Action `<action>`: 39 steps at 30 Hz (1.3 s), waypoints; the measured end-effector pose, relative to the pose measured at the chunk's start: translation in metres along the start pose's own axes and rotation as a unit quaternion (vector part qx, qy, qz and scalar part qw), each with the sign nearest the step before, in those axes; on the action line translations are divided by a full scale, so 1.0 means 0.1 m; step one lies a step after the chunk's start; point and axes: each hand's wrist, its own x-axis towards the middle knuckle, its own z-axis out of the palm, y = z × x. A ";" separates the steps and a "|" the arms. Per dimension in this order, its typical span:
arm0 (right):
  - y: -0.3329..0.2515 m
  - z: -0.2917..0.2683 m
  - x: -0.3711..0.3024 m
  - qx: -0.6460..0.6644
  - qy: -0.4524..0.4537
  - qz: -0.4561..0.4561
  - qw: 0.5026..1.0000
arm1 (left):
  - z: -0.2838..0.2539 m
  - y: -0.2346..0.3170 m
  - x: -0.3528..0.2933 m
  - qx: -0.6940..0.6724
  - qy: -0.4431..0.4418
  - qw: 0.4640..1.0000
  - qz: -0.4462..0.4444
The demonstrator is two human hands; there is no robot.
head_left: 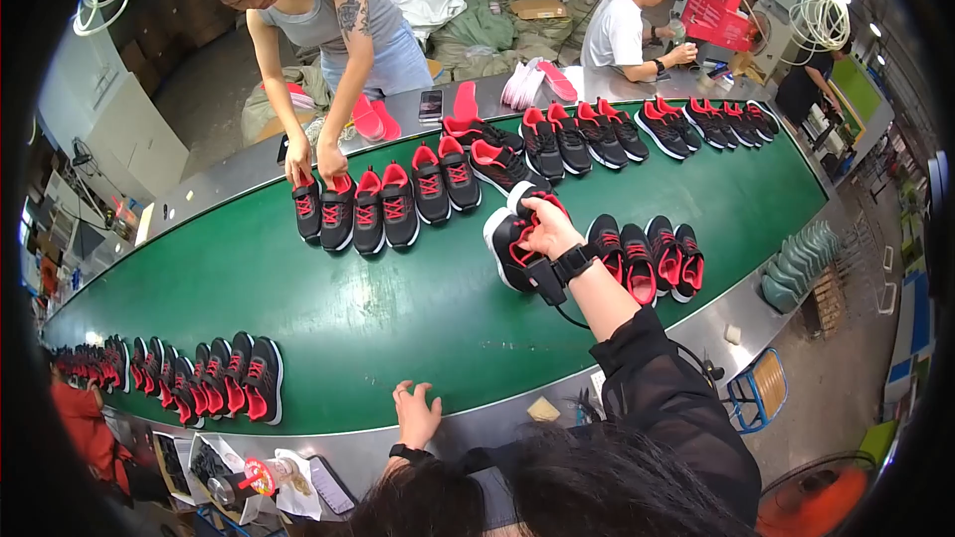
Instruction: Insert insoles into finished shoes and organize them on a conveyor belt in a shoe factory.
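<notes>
Being gripped by the right hand point(550, 229) with curled fingers, black shoes point(506, 251) are being held to its left; the left hand point(418, 420), half open, empty, is being held farther off.

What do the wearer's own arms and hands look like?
The left hand and right hand are ungloved. A black strap with a boxy black device and thin black cable circles the right wrist; a black band, the left. The sheer black right sleeve ends near the elbow.

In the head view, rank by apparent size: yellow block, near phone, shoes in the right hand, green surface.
1. Green surface
2. Shoes in the right hand
3. Near phone
4. Yellow block
</notes>
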 end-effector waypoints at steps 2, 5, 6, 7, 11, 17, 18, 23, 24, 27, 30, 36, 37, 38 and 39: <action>0.10 0.12 0.26 0.026 0.110 -0.010 0.994 | -0.04 -0.06 -0.18 0.012 -0.007 1.000 -0.019; -0.16 -0.72 1.51 -0.421 -0.042 -0.301 0.855 | -0.01 0.02 0.19 0.022 -0.015 1.000 -0.004; -0.28 -0.75 1.75 -0.382 -0.028 -0.319 0.867 | 0.06 0.09 0.28 0.018 -0.022 1.000 -0.012; -0.20 -0.61 1.85 -0.367 -0.051 -0.359 0.857 | 0.05 0.06 0.26 0.024 -0.023 0.999 -0.020; -0.23 0.39 1.53 0.250 -0.153 0.021 0.956 | 0.03 0.01 0.25 0.053 -0.022 0.997 -0.048; -0.62 -0.03 1.17 -0.045 -0.115 -0.081 0.989 | 0.18 0.41 0.67 0.055 -0.040 0.997 0.024; -0.54 -0.20 1.06 -0.108 -0.089 -0.115 0.983 | 0.20 0.44 0.70 0.052 -0.032 0.998 0.035; 0.09 -1.73 0.20 -0.459 0.196 -0.437 0.748 | 0.29 0.69 0.79 0.045 -0.047 0.994 0.083; 0.21 -1.88 -0.11 -0.545 0.270 -0.428 0.669 | 0.29 0.70 0.76 0.048 -0.054 0.994 0.086; 0.46 -2.14 -0.80 -0.691 0.321 -0.342 0.551 | 0.37 0.67 0.66 0.061 -0.076 0.990 0.101; 0.54 -2.36 -1.00 -0.767 0.273 -0.277 0.511 | 0.46 0.71 0.54 0.083 -0.100 0.984 0.125; 0.47 -2.44 -0.68 -0.831 0.297 -0.184 0.433 | 0.63 0.92 0.31 0.085 -0.117 0.977 0.155; 0.47 -2.44 -0.58 -0.830 0.296 -0.194 0.431 | 0.63 0.91 0.27 0.086 -0.108 0.978 0.155; 0.49 -2.44 -0.49 -0.842 0.318 -0.152 0.409 | 0.63 0.89 0.21 0.086 -0.106 0.979 0.153; 0.46 -2.34 -0.48 -0.852 0.339 -0.110 0.383 | 0.63 0.85 0.16 0.085 -0.104 0.980 0.148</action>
